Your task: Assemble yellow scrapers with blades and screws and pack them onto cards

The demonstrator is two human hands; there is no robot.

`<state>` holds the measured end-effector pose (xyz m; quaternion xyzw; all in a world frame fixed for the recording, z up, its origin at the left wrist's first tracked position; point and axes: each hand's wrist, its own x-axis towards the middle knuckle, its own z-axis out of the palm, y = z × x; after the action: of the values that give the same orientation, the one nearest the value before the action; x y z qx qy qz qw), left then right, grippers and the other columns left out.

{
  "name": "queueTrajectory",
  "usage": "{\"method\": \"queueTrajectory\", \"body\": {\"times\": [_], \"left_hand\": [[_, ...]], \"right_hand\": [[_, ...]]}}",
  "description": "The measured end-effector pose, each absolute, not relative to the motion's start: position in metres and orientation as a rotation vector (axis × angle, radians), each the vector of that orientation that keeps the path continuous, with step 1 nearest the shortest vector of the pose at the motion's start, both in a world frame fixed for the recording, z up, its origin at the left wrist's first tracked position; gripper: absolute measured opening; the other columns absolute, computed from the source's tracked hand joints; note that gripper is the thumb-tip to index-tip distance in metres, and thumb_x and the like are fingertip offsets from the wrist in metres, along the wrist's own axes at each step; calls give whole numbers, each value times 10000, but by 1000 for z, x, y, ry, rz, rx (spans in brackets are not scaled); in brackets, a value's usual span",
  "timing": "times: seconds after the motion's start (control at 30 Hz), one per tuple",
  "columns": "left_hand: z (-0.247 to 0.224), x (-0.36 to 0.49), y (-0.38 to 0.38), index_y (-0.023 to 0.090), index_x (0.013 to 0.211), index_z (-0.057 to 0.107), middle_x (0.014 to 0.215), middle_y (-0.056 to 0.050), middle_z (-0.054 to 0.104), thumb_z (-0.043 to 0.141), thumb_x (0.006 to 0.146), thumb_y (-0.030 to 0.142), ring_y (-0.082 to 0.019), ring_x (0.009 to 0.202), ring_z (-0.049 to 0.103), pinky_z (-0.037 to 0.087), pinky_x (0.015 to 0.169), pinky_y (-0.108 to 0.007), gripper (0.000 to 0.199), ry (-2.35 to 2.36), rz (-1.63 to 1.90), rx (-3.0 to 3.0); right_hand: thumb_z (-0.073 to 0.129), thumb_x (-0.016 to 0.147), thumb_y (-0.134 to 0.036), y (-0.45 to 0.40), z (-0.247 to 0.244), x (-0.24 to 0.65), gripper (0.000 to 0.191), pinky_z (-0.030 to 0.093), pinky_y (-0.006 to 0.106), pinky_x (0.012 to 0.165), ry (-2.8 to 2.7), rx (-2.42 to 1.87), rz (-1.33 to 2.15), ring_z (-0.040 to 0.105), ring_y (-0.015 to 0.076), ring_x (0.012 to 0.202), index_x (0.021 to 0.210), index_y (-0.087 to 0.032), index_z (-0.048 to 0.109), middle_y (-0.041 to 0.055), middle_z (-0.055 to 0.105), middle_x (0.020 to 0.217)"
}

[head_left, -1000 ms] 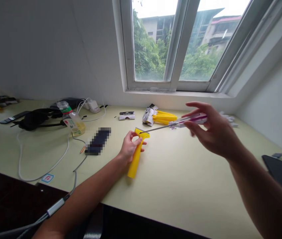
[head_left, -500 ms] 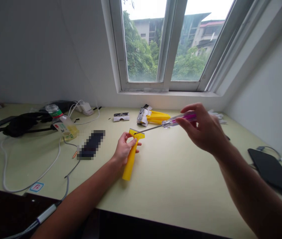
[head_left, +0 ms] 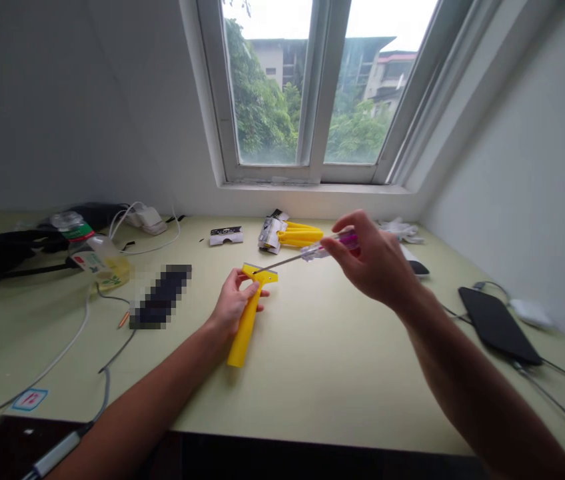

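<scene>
A white-framed double window (head_left: 317, 87) sits high in the upper middle of the frame, set deep into a sloping recess, with a white sill (head_left: 312, 188) beneath it. Bright, overcast daylight comes through, showing green trees (head_left: 262, 100) and a multi-storey building (head_left: 377, 80) outside. Plain white walls (head_left: 62, 113) fill the upper left and right. A pale yellow-green table (head_left: 342, 400) runs beneath them, meeting the walls along its back and right side.

Bright daylight from the far window (head_left: 275, 93), sky blown out white, soft even light across the desk (head_left: 342, 393), faint shadows, dimmer left wall (head_left: 62, 113), wide-angle bending toward the edges, blocky pixelated patch (head_left: 161, 297) left of center
</scene>
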<state>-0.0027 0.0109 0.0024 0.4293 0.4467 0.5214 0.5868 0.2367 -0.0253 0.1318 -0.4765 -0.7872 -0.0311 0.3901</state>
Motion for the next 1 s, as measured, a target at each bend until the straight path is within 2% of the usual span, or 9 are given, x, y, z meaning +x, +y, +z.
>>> {"method": "queueTrajectory", "body": {"times": [0.1, 0.2, 0.33, 0.47, 0.57, 0.7, 0.8, 0.93, 1.0], "left_hand": [[0, -6, 14, 212, 951, 483, 1160, -43, 507, 748, 703, 261, -204, 764, 710, 545, 448, -237, 366, 1069, 1223, 985], [-2, -9, 17, 218, 946, 496, 1142, -31, 512, 765, 687, 259, -207, 771, 712, 557, 455, -250, 376, 1080, 1220, 997], [-2, -9, 18, 215, 941, 502, 1120, -31, 519, 772, 678, 251, -202, 751, 712, 558, 448, -254, 379, 1073, 1233, 997], [-3, -8, 18, 212, 935, 485, 1114, -27, 517, 753, 692, 244, -191, 727, 705, 542, 421, -245, 363, 1094, 1247, 983], [-6, -8, 20, 213, 945, 478, 1120, -33, 513, 723, 723, 239, -192, 736, 704, 539, 423, -241, 331, 1107, 1252, 980], [-8, -9, 21, 214, 954, 476, 1137, -40, 503, 707, 741, 232, -204, 751, 706, 546, 433, -254, 315, 1101, 1244, 992], [-8, -9, 20, 212, 953, 478, 1130, -39, 504, 705, 742, 227, -204, 747, 705, 547, 434, -258, 311, 1103, 1248, 991], [-5, -8, 20, 201, 943, 484, 1124, -44, 503, 696, 743, 208, -199, 733, 700, 540, 420, -254, 291, 1104, 1244, 991], [-5, -8, 20, 198, 939, 482, 1117, -43, 500, 686, 747, 197, -196, 722, 699, 535, 414, -251, 280, 1107, 1246, 985]], "right_hand": [[530, 906, -397, -19, 130, 240, 346, 503, 320, 661, -2096, -1139, 18, 662, 188, 739, 1193, -216, 463, 86, 693, 973], [522, 905, -446, -16, 131, 242, 282, 480, 306, 648, -2086, -1219, 11, 652, 187, 708, 1055, -207, 525, 59, 696, 842], [533, 902, -387, -17, 132, 242, 312, 481, 302, 707, -2149, -1127, 29, 648, 185, 822, 1149, -204, 482, 104, 672, 1057], [489, 923, -421, -18, 130, 243, 293, 475, 314, 662, -2106, -1241, 41, 634, 186, 729, 1122, -206, 486, 68, 680, 898], [491, 922, -363, -16, 127, 245, 344, 486, 309, 699, -2180, -1127, 121, 641, 186, 824, 1230, -221, 433, 96, 654, 1071], [491, 917, -413, -13, 126, 248, 298, 476, 308, 638, -2080, -1327, 79, 617, 181, 670, 1145, -222, 478, 40, 668, 842], [525, 896, -363, -14, 126, 248, 366, 488, 310, 703, -2176, -1237, 92, 638, 192, 810, 1228, -234, 439, 75, 655, 1039], [533, 898, -394, -14, 124, 245, 331, 492, 321, 683, -2069, -1281, 21, 641, 190, 742, 1172, -218, 471, 63, 669, 939], [547, 891, -374, -13, 123, 244, 380, 503, 331, 707, -2084, -1226, 33, 648, 191, 775, 1221, -212, 450, 89, 660, 1038]]}}
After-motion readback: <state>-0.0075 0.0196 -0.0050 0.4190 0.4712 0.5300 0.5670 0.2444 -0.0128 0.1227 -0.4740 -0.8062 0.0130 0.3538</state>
